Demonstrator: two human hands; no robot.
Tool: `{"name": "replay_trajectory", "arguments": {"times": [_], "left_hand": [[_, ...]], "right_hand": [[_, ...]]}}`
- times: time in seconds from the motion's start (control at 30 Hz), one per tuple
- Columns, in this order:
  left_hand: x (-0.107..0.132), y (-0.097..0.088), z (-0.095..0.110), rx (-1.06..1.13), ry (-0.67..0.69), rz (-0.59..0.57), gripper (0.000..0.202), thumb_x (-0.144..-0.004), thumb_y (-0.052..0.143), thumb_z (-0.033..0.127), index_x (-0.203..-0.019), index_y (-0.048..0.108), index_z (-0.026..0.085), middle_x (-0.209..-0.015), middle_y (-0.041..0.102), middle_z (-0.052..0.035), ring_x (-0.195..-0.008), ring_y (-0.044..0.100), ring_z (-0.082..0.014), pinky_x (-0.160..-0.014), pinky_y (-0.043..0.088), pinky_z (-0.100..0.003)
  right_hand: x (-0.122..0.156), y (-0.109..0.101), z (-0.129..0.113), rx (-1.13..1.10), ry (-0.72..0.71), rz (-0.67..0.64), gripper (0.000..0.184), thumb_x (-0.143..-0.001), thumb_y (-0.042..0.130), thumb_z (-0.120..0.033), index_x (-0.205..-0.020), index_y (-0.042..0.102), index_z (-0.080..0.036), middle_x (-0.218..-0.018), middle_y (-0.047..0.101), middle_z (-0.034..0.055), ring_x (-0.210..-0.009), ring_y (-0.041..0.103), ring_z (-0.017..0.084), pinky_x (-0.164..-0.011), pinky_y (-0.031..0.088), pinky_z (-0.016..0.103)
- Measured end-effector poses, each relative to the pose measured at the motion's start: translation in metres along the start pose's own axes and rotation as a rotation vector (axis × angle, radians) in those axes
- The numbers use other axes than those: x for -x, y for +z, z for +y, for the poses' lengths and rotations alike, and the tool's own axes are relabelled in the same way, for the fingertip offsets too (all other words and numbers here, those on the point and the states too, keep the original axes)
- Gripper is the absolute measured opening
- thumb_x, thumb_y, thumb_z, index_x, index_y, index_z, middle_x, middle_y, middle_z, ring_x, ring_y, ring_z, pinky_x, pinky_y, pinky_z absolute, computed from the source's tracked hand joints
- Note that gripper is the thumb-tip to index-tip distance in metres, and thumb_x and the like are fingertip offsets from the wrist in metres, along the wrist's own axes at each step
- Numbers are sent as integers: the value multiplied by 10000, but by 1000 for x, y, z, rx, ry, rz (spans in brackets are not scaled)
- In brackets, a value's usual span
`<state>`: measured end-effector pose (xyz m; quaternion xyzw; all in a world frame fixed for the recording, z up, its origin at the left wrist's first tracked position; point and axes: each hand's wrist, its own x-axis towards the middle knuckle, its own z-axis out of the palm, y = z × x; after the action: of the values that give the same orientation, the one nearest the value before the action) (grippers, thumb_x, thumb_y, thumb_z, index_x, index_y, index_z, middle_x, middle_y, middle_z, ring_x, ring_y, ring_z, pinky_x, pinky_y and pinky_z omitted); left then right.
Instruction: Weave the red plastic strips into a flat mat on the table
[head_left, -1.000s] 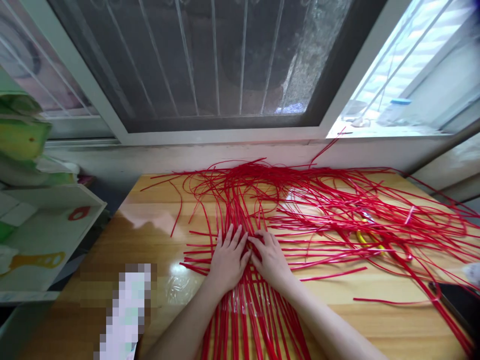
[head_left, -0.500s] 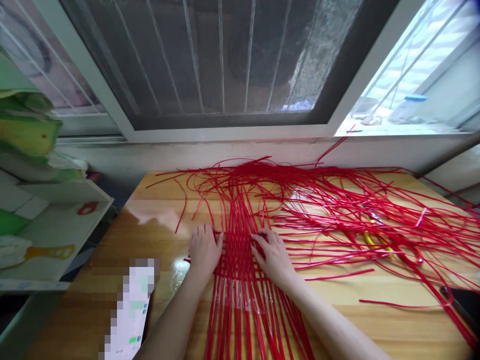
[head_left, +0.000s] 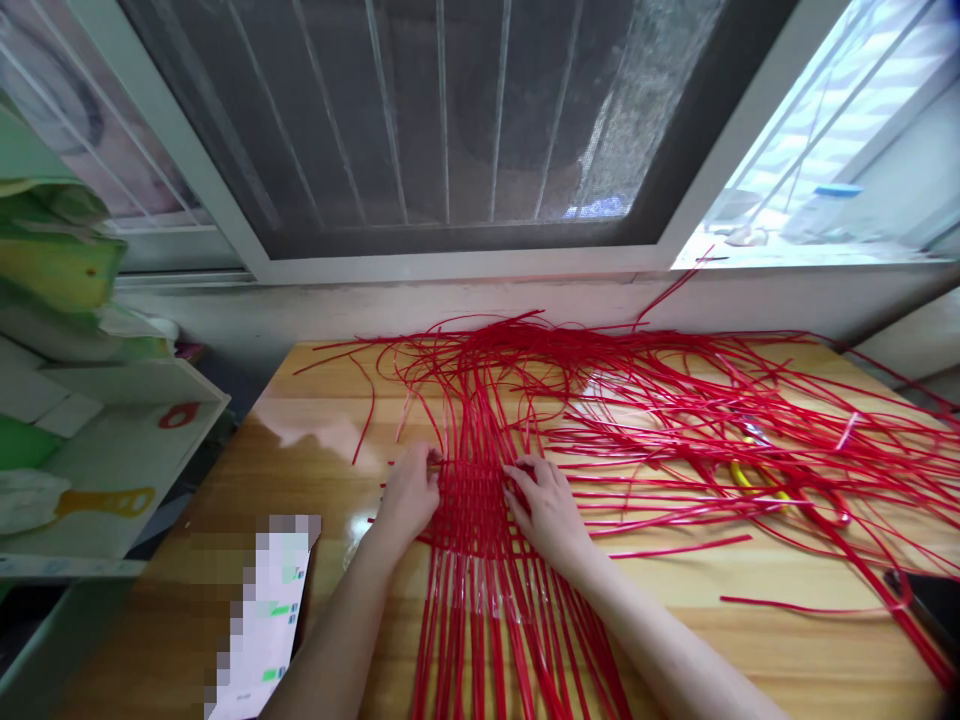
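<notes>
On the shiny yellow wooden table (head_left: pixel 315 450), near the middle, holds a flat woven patch (head_left: pixel 471 505) of thin red plastic strips between both hands. Pinches the patch's left edge with the left hand (head_left: pixel 409 497), grip pressed together on the strips there. Rests the right hand (head_left: pixel 546 510) on the right edge, fingers bent, tips touching the strips. Cannot tell if that grip pinches or only presses down. Has long strips running out of the woven patch, down toward the body and up toward the wall.

Sees a big messy heap of loose red plastic strips (head_left: pixel 675 420) spread over the far and right parts of the table. Sees a small tool with a yellow handle (head_left: pixel 750 478) half hidden under that heap, well apart from the hands. Sees a blurred white thing (head_left: pixel 262 620) just beside the left arm. Sees a pale shelf (head_left: pixel 112 450) to the left of the table, and a wide window with dark mesh and thin white bars (head_left: pixel 450 120) behind it.
</notes>
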<state>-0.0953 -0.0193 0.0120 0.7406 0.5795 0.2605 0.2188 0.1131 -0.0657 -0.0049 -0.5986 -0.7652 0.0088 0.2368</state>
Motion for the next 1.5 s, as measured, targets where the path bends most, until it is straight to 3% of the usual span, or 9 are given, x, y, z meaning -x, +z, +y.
{"name": "replay_trajectory", "arguments": {"times": [0.33,0.57,0.73,0.87,0.97,1.1,1.2,1.33,1.5], "left_hand": [[-2,11,-5,99,82,-15,222,-709,425,27,-861,442,187,-878,531,-32,-852,516,-156,-800,439,-331],[2,14,-7,-64,119,14,115,-774,496,180,-884,464,177,-897,529,-46,-872,497,-187,-796,429,-375],[8,26,-2,-170,92,128,156,-818,463,271,-935,473,168,-918,529,-67,-904,489,-209,-810,421,-412],[9,29,-2,-165,113,228,325,-837,417,273,-1133,409,139,-1122,471,-132,-1072,428,-242,-912,382,-453],[8,26,-3,-104,133,200,333,-837,316,129,-1156,409,136,-1171,455,-128,-1120,410,-210,-972,359,-422],[9,15,-3,-100,119,204,385,-754,363,56,-1119,454,139,-1168,460,-126,-1124,424,-216,-985,363,-423],[15,6,-2,-139,156,186,418,-728,395,53,-1128,462,153,-1184,462,-119,-1137,423,-226,-986,365,-440],[35,2,-7,-226,238,70,488,-749,354,36,-1209,426,182,-1257,453,-97,-1211,376,-212,-1011,344,-441],[56,15,-14,-395,250,-9,450,-860,298,189,-1307,318,140,-1355,374,-114,-1286,266,-216,-1028,299,-454]], "right_hand": [[0,1,-2,17,2,-9,280,-790,481,-199,-1052,577,-174,-1044,520,111,-984,458,243,-832,412,408],[-1,2,-3,37,-8,-2,273,-796,470,-204,-1044,576,-164,-1037,528,116,-980,456,245,-836,406,409],[-1,2,-4,37,-9,19,270,-795,470,-207,-1042,573,-178,-1029,530,112,-975,459,247,-832,405,421],[0,1,-2,-38,-6,11,286,-791,473,-207,-1064,552,-179,-1032,525,105,-990,462,241,-852,405,422],[1,-2,6,-203,30,27,343,-798,415,-153,-1131,491,-178,-1079,494,97,-1040,455,210,-892,405,391],[1,-17,27,-322,117,27,355,-762,370,-84,-1072,506,-189,-1058,501,77,-1018,487,184,-887,423,373],[8,-34,40,-279,49,-29,269,-779,395,-112,-977,559,-189,-1010,534,77,-973,511,188,-828,457,355],[33,-50,47,-134,-92,-115,352,-794,380,-104,-1091,538,-209,-1075,550,86,-1014,507,195,-839,459,368],[75,-40,49,57,-167,-112,442,-844,367,-177,-1286,388,-181,-1270,471,97,-1210,371,212,-972,361,424]]}}
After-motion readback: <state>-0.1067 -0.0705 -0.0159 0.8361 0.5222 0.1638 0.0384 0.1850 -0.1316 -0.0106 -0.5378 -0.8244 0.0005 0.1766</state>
